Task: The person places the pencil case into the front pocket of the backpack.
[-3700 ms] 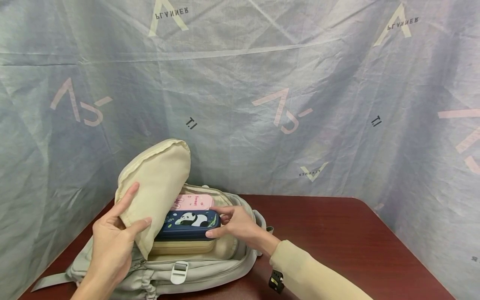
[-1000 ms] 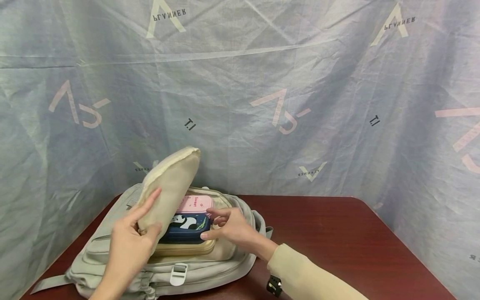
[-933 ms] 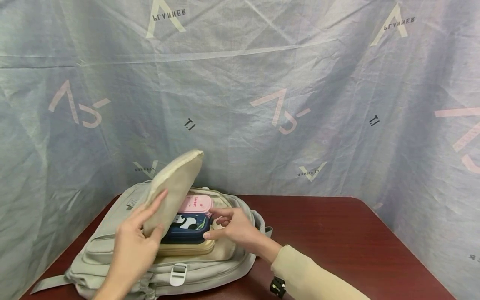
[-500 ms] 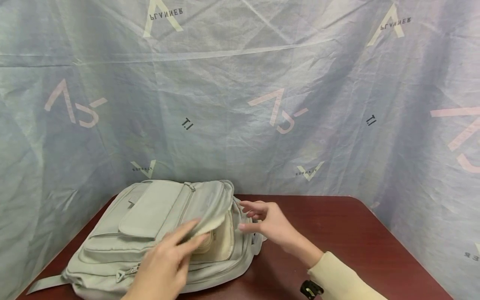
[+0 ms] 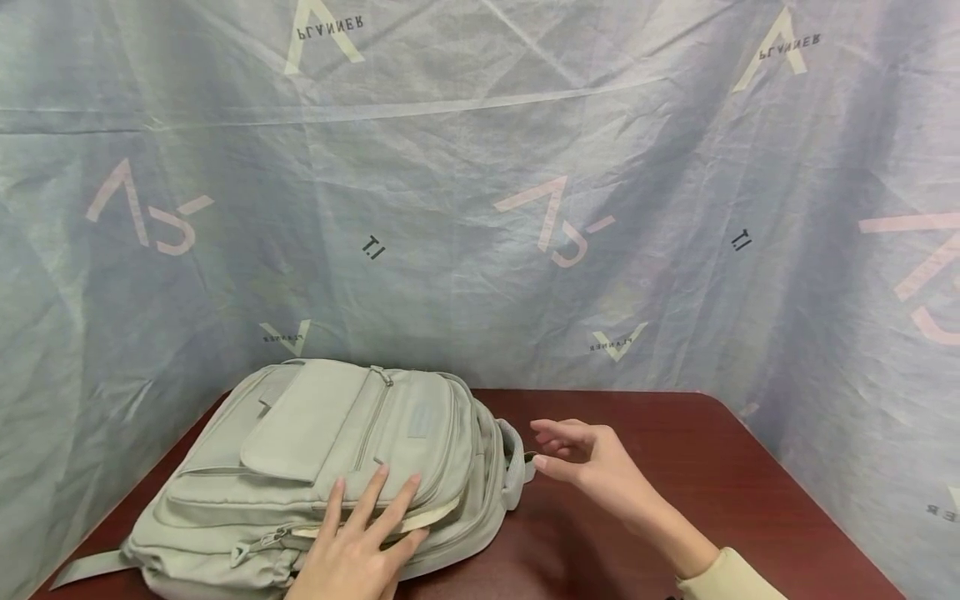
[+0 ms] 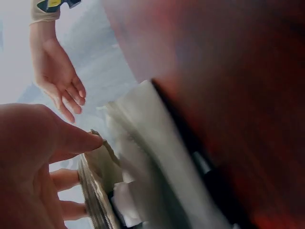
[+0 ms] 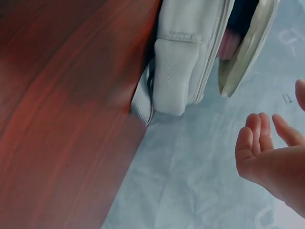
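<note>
A pale grey-green backpack (image 5: 315, 442) lies on its back on the table, its front flap lowered and the zipper undone along the near side. My left hand (image 5: 356, 546) rests on the flap's near edge with its fingers straight and spread. In the left wrist view, the thumb of the left hand (image 6: 38, 157) touches the zippered rim (image 6: 95, 195) while fingers lie along its outside. My right hand (image 5: 600, 467) hovers beyond the carry handle (image 5: 513, 467), fingers loosely bent and holding nothing. Through the gap in the right wrist view, a pink case (image 7: 229, 44) and something navy (image 7: 242, 15) are partly visible.
The backpack stands on the left of a dark red wooden table (image 5: 637, 433). A grey printed cloth (image 5: 450, 208) hangs behind and at both sides. One strap (image 5: 93, 568) trails off the bag toward the left edge.
My left hand has swung the raised flap down to the right, covering the pink, panda and beige cases. The right hand has let go of the panda case and drawn back rightward.
</note>
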Action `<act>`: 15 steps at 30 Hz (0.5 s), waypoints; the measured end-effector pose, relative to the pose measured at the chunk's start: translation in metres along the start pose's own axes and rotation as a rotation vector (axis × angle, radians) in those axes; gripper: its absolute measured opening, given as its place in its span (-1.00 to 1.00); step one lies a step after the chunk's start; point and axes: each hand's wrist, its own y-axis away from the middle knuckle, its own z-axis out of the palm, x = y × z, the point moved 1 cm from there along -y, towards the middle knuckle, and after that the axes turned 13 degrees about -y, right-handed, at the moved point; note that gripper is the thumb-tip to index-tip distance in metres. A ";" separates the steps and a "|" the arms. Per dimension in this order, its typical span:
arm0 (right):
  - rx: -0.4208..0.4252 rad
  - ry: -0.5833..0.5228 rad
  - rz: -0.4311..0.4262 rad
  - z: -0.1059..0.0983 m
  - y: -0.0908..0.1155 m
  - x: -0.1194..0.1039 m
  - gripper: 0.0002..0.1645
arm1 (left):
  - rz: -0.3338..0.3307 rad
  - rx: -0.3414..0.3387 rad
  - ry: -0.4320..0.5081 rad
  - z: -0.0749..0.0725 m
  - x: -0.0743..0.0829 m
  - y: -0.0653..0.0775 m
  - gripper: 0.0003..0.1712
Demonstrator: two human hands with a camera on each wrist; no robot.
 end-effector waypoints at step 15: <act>0.129 0.524 -0.249 -0.034 -0.009 -0.010 -0.39 | -0.234 -0.334 0.425 -0.050 -0.030 -0.044 -0.66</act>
